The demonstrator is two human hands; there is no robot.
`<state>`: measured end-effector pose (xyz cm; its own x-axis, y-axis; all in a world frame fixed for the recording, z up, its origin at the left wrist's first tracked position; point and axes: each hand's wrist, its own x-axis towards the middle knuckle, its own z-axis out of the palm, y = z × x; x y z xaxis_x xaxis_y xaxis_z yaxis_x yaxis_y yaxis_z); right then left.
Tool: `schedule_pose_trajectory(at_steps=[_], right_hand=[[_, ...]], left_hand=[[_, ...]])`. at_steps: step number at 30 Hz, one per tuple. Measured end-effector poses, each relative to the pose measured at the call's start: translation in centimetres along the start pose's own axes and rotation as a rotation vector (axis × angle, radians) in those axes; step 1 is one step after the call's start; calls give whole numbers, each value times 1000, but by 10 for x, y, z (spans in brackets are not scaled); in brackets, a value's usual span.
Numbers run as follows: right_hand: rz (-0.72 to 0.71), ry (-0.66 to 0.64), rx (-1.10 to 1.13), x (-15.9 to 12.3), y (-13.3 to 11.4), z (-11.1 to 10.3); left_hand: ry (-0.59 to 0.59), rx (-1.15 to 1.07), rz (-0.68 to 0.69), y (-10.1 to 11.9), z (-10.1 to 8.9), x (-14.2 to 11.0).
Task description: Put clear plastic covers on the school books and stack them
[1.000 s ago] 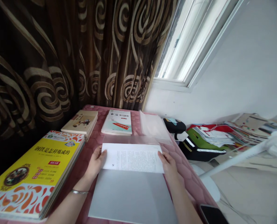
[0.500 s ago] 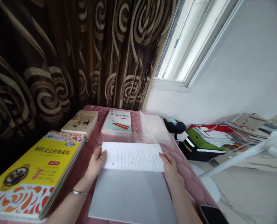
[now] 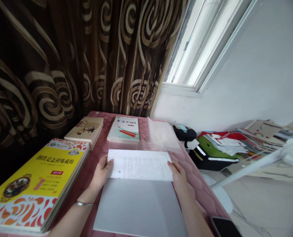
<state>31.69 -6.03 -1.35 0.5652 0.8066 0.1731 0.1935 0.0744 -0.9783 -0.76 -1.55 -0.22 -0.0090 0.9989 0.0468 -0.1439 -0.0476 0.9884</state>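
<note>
My left hand [image 3: 103, 170] pinches the left edge of a printed white page [image 3: 138, 164], thumb on top. Closed on the opposite edge is my right hand [image 3: 178, 170]. The print runs sideways, with a mark near the left side. Below the page, toward me, spreads a plain grey-white sheet [image 3: 138, 207]; I cannot tell whether the two are joined. A clear plastic sheet [image 3: 162, 133] lies just beyond. Farther back is a stack of booklets with a white and teal cover [image 3: 124, 128].
At left lie thick yellow-covered books [image 3: 42, 177] and a stack of tan booklets [image 3: 85, 128] on the pink quilted cover [image 3: 198, 191]. A phone [image 3: 225, 227] rests at the near right edge. Beyond that edge are a white fan [image 3: 250, 164], bags [image 3: 208, 151] and piled papers [image 3: 267, 131].
The page between my hands has shifted very slightly, its upper edge a little higher at the left. Both hands keep their hold, and everything else stays in place.
</note>
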Motion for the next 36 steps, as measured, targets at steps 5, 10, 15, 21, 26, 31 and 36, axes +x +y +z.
schedule_pose_trajectory(at_steps=[5, 10, 15, 21, 26, 31, 36], right_hand=[[45, -15, -72, 0, -3, 1], [77, -33, 11, -3, -8, 1], [111, -47, 93, -5, -9, 1], [20, -3, -34, -1, -4, 2], [105, -30, 60, -4, -9, 1], [104, -52, 55, -4, -11, 2], [39, -17, -47, -4, -13, 2]], left_hand=[[-6, -9, -34, 4, 0, -3], [15, -1, -14, 3, 1, -3], [5, 17, 12, 1, 1, -1], [13, 20, -32, 5, 0, -3], [16, 34, 23, -1, 0, -1], [12, 24, 7, -1, 0, -1], [9, 17, -12, 0, -1, -1]])
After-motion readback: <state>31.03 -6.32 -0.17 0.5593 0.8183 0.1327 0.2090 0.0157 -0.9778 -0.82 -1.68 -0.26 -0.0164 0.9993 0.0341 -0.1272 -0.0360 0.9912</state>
